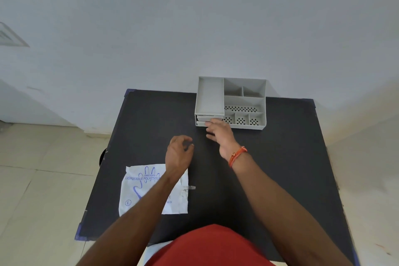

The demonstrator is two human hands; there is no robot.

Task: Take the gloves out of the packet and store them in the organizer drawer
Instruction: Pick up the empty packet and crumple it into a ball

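Note:
A white glove packet (142, 190) with blue hand print lies flat at the table's front left, partly under my left forearm. The grey organizer (244, 101) stands at the table's far edge, its two drawers (207, 120) at the lower left front. My right hand (220, 134) reaches to the drawer fronts, fingertips touching the lower drawer, fingers spread. My left hand (179, 153) hovers over the bare table between packet and organizer, fingers loosely curled, nothing visible in it. No loose gloves are visible.
The black table (280, 168) stands against a pale wall. The organizer's top has several open compartments, some with perforated floors. Tiled floor lies to the left and right. My red shirt fills the bottom centre.

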